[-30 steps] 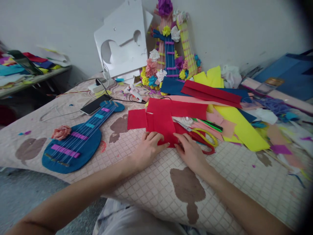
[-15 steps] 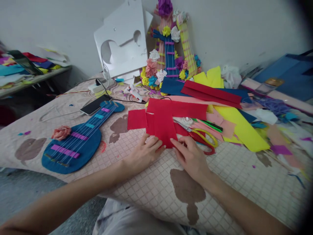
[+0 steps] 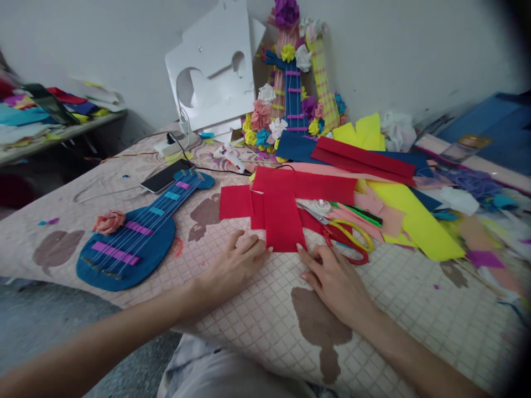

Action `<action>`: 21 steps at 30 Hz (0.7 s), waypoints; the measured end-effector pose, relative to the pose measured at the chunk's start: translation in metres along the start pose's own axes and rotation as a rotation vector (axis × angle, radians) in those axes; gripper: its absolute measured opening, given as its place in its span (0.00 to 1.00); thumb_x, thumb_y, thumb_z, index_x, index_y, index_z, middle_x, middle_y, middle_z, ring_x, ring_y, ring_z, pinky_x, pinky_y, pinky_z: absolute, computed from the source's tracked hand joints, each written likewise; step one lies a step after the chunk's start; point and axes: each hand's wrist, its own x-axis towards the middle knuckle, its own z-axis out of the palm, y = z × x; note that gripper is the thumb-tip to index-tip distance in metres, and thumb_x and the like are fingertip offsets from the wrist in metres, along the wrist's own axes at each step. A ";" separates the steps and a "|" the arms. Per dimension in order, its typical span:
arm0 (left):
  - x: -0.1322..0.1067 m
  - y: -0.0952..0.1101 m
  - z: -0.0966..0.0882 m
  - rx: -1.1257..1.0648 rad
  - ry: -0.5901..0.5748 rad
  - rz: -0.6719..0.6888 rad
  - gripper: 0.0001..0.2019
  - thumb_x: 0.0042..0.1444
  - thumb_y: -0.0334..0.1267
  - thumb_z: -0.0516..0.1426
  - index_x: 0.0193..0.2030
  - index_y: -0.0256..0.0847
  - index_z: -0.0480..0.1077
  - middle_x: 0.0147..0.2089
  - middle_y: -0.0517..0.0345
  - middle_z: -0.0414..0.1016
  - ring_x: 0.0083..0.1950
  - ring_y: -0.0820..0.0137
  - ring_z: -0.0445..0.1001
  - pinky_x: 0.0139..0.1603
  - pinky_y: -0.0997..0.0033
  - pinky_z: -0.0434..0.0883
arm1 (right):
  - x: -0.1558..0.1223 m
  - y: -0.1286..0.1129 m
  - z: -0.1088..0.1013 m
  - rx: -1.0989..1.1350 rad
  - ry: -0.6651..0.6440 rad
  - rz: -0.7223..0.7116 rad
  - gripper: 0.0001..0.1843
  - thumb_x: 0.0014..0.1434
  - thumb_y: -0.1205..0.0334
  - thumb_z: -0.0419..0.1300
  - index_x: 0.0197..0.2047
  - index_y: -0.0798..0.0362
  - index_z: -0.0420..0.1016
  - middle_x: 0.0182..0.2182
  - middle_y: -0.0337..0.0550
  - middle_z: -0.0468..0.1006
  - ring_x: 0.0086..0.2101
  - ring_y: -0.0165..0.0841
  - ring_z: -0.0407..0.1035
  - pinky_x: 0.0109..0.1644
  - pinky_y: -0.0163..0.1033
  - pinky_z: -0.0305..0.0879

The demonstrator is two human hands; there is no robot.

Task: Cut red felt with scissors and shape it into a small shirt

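Note:
A red strip of what looks like crepe paper [image 3: 284, 221] lies flat before me, its near edge toward my body. My left hand [image 3: 238, 262] rests palm down on the tablecloth, its fingers loosely bent and open, fingertips at the strip's near left corner. At the near right corner, the index fingertip of my right hand [image 3: 338, 279] touches the paper; this hand is open, fingers apart. A smaller red piece [image 3: 235, 202] lies to the left, with more red paper under the strip. Scissors [image 3: 348, 232] with yellow and red handles lie just beyond my right hand.
A blue toy guitar [image 3: 133, 237] with a pink paper flower lies on the left near a phone [image 3: 165, 176]. Behind are a glue gun [image 3: 232, 160], a power strip [image 3: 170, 145] and flower-decorated guitars [image 3: 294, 99]. Yellow paper [image 3: 418, 221] and scraps cover the right side.
Both hands have eased slightly outward from the near end of the red strip, showing more of its corners. The whole view has shifted slightly.

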 end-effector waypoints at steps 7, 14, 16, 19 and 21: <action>-0.016 -0.001 -0.006 -0.166 -0.021 -0.124 0.18 0.62 0.26 0.47 0.57 0.38 0.63 0.52 0.49 0.69 0.54 0.62 0.63 0.59 0.51 0.56 | -0.008 0.007 0.001 0.036 0.115 0.019 0.22 0.65 0.60 0.49 0.60 0.58 0.65 0.40 0.53 0.66 0.41 0.41 0.65 0.42 0.48 0.71; 0.000 0.003 -0.001 -0.176 -0.034 -0.092 0.17 0.62 0.29 0.48 0.57 0.41 0.63 0.54 0.50 0.67 0.57 0.60 0.60 0.59 0.51 0.56 | -0.004 0.005 0.001 0.030 0.043 0.001 0.20 0.63 0.60 0.52 0.56 0.54 0.69 0.39 0.51 0.66 0.40 0.41 0.65 0.42 0.49 0.71; 0.000 0.003 0.001 -0.173 -0.045 -0.099 0.16 0.63 0.29 0.47 0.56 0.41 0.65 0.54 0.50 0.67 0.57 0.59 0.60 0.60 0.50 0.55 | -0.004 0.006 0.001 0.052 0.055 0.015 0.18 0.64 0.61 0.52 0.54 0.56 0.71 0.39 0.51 0.67 0.39 0.40 0.66 0.42 0.48 0.71; -0.004 0.002 0.002 -0.189 -0.031 -0.123 0.18 0.62 0.27 0.46 0.57 0.39 0.64 0.54 0.49 0.68 0.57 0.59 0.60 0.60 0.49 0.55 | -0.004 0.006 0.000 0.091 0.120 0.014 0.18 0.64 0.63 0.51 0.54 0.56 0.71 0.40 0.51 0.68 0.40 0.39 0.67 0.43 0.47 0.71; -0.007 0.002 0.002 -0.230 -0.004 -0.163 0.19 0.61 0.25 0.47 0.57 0.38 0.64 0.53 0.48 0.68 0.56 0.60 0.61 0.59 0.50 0.56 | -0.002 0.004 -0.002 0.111 0.158 -0.009 0.18 0.63 0.64 0.52 0.55 0.55 0.70 0.41 0.52 0.70 0.42 0.40 0.67 0.46 0.49 0.70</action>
